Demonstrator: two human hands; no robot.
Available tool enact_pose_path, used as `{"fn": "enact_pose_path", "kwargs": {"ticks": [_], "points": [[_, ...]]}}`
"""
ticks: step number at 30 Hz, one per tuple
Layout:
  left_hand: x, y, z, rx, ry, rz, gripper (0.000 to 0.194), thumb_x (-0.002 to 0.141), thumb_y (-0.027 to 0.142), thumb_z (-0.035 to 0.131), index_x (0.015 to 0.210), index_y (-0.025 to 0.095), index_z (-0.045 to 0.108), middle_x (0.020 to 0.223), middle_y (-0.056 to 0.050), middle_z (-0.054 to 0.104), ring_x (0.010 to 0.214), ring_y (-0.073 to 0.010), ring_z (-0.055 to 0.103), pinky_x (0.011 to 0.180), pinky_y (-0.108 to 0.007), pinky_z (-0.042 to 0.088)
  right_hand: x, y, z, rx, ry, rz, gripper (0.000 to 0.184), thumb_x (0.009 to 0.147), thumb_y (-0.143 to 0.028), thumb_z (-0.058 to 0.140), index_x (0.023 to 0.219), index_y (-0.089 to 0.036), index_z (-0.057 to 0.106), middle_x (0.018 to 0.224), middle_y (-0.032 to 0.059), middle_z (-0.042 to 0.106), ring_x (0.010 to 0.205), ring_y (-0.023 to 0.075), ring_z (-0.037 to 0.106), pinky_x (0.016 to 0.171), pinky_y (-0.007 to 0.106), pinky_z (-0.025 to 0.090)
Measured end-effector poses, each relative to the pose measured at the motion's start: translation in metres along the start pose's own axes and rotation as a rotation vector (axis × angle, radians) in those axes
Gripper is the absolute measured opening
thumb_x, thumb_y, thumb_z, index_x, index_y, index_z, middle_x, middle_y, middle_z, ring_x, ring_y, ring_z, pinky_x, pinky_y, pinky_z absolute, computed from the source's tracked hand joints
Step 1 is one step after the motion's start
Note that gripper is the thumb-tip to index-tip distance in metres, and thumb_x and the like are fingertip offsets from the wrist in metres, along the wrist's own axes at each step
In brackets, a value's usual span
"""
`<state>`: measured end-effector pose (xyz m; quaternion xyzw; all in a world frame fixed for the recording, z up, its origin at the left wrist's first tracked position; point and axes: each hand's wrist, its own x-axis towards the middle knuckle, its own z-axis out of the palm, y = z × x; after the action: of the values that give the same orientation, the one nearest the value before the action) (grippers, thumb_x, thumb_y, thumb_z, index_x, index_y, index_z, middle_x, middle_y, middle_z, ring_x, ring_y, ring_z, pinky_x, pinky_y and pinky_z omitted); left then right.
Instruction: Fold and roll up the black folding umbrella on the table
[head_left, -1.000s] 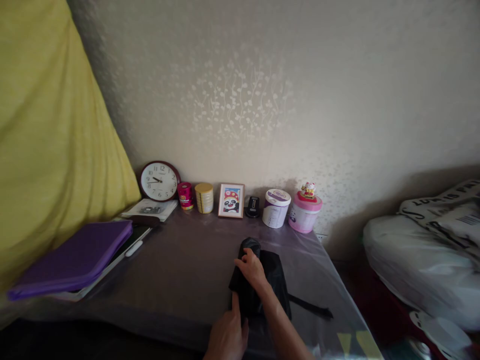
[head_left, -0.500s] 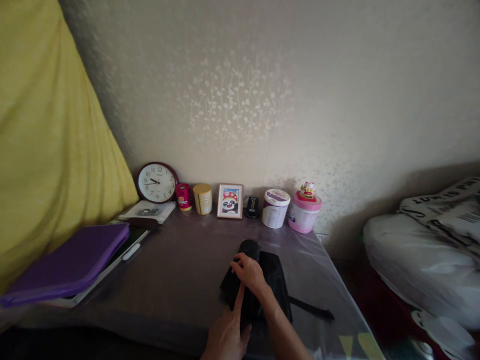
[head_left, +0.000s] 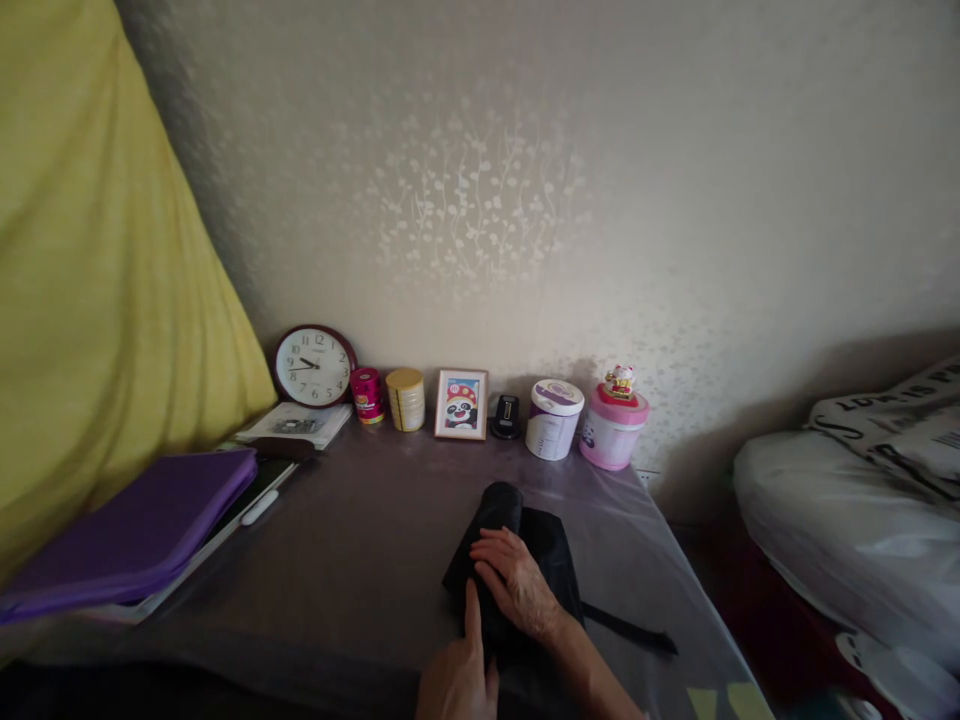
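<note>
A black fabric item (head_left: pixel 551 555) with a thick rolled or folded part (head_left: pixel 501 505) at its left and a dark strap (head_left: pixel 634 630) trailing off to the right lies near the front of the table. My right hand (head_left: pixel 517 585) rests on top of the fabric, palm down, its fingers stretched out and close together. Just left of and below it, my left hand (head_left: pixel 459 675) points forward, with its index finger straight and touching the fabric. The left thumb shows apart from that finger; the other left fingers are hidden.
On the left lie a purple folder (head_left: pixel 142 530), a white marker-like object (head_left: pixel 259 508) and papers (head_left: pixel 311 422). Along the wall stand a clock (head_left: pixel 315 366), a pink can (head_left: pixel 367 396), a yellow canister (head_left: pixel 406 400), a panda picture frame (head_left: pixel 460 404), a white tub (head_left: pixel 553 425) and a pink tub (head_left: pixel 611 435).
My right hand has shifted slightly right and toward me, and its curled fingers have flattened onto the black fabric. My left hand stays close by, its index finger still on the fabric.
</note>
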<state>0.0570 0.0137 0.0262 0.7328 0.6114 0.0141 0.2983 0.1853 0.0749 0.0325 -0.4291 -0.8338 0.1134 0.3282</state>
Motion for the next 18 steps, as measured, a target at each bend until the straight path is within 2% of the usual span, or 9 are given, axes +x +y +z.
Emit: {"fn": "enact_pose_path", "kwargs": {"ticks": [5,9,14,18], "points": [[0.001,0.001,0.000,0.006,-0.021,-0.035,0.076,0.080,0.017,0.040,0.137,0.009,-0.009,0.094,-0.011,0.066,0.084,-0.0216,0.062,0.072,-0.030,0.042,0.030,0.045,0.008,-0.105,0.015,0.038,0.026,0.088,-0.027,0.039,0.097,-0.022,0.063,0.104,0.0047,0.064,0.114,0.0188,0.046,0.100,0.043,0.025],[0.001,-0.001,-0.001,-0.034,-0.023,-0.057,0.075,0.080,0.019,0.040,0.138,0.009,-0.007,0.099,-0.012,0.065,0.090,-0.0226,0.060,0.076,-0.032,0.042,0.052,0.073,0.013,-0.170,-0.001,0.113,0.029,0.089,-0.028,0.037,0.095,-0.024,0.065,0.106,0.0031,0.064,0.115,0.0185,0.045,0.100,0.041,0.024],[0.000,0.000,-0.007,-0.088,-0.052,-0.073,0.074,0.081,0.021,0.039,0.138,0.008,-0.006,0.101,-0.014,0.064,0.092,-0.0228,0.060,0.077,-0.032,0.041,0.070,0.089,0.017,-0.223,-0.034,0.312,0.027,0.088,-0.027,0.038,0.101,-0.027,0.062,0.115,0.0002,0.059,0.112,0.0156,0.047,0.095,0.032,0.032],[0.001,0.001,-0.007,-0.091,-0.049,-0.078,0.074,0.082,0.021,0.039,0.138,0.008,-0.008,0.102,-0.013,0.064,0.093,-0.0226,0.059,0.077,-0.032,0.041,0.071,0.094,0.009,-0.240,0.035,0.447,0.027,0.087,-0.027,0.037,0.096,-0.023,0.062,0.101,0.0041,0.065,0.099,0.0167,0.056,0.088,0.030,0.037]]}}
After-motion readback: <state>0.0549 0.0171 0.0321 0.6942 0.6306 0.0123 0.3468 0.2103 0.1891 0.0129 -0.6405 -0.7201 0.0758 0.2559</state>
